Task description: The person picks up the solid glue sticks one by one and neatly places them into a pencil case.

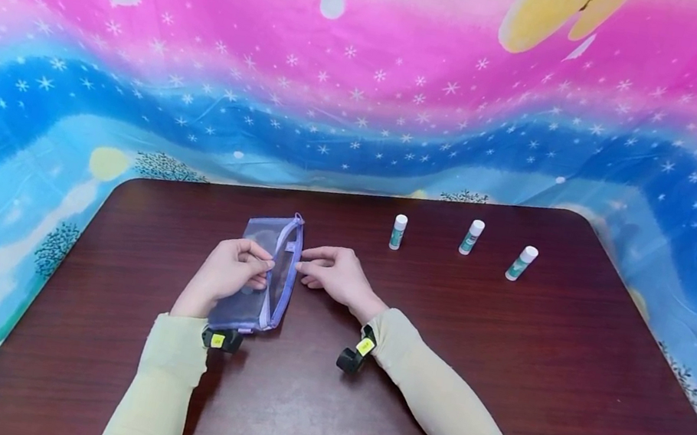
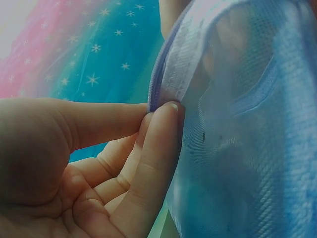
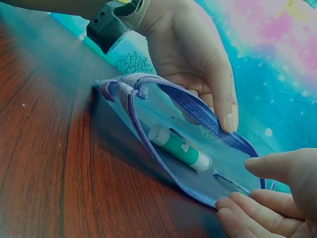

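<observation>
A purple mesh zipper pouch (image 1: 241, 307) lies unzipped on the table, its mouth spread wide and facing right. My left hand (image 1: 230, 270) pinches the zipper edge on one side of the mouth between thumb and fingers, as the left wrist view shows close up. At the opposite rim is my right hand (image 1: 338, 274), its thumb at the mouth and its fingers along the outside of the edge. Inside the pouch lies a glue stick (image 3: 181, 148) with a green label and white ends, seen through the mouth in the right wrist view.
Three more glue sticks with white caps stand upright toward the back right: a left one (image 1: 398, 232), a middle one (image 1: 472, 238) and a right one (image 1: 521, 264). The dark wooden table (image 1: 314, 414) is backed by a patterned cloth (image 1: 370, 97).
</observation>
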A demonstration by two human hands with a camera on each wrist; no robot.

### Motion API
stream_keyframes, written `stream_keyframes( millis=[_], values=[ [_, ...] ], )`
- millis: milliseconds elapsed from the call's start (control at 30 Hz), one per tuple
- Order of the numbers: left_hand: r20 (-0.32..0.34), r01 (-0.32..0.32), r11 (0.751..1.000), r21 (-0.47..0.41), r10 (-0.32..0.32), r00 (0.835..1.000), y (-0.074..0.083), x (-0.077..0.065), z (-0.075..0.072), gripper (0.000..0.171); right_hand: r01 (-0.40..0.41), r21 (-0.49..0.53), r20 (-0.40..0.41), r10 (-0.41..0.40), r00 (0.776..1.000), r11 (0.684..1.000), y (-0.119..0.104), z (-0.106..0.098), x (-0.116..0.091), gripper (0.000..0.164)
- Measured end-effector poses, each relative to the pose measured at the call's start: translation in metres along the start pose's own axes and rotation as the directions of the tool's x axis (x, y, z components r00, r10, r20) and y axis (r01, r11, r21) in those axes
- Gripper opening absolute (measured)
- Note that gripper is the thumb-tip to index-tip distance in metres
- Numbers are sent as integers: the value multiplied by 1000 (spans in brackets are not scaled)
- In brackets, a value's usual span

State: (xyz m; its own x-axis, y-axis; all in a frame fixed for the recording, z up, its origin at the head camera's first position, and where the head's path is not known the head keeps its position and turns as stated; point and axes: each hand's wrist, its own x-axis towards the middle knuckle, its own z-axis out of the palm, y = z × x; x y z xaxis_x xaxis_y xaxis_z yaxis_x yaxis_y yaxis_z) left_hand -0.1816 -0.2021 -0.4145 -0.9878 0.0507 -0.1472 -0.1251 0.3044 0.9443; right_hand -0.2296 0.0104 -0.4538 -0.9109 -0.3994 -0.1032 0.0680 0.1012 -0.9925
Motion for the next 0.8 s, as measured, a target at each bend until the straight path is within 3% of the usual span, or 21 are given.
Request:
stream_keyframes(
  millis=[333,800],
  values=[
    [12,0,1000,-3,0,1000,-2,2,0,19,20,-70,-19,-22,1000,997,-3,-1,-2,38],
    [16,6,1000,-10,-5,1000,1,0,2,19,28,-71,-48,-32,998,997,-3,-8,-5,39]
  ],
)
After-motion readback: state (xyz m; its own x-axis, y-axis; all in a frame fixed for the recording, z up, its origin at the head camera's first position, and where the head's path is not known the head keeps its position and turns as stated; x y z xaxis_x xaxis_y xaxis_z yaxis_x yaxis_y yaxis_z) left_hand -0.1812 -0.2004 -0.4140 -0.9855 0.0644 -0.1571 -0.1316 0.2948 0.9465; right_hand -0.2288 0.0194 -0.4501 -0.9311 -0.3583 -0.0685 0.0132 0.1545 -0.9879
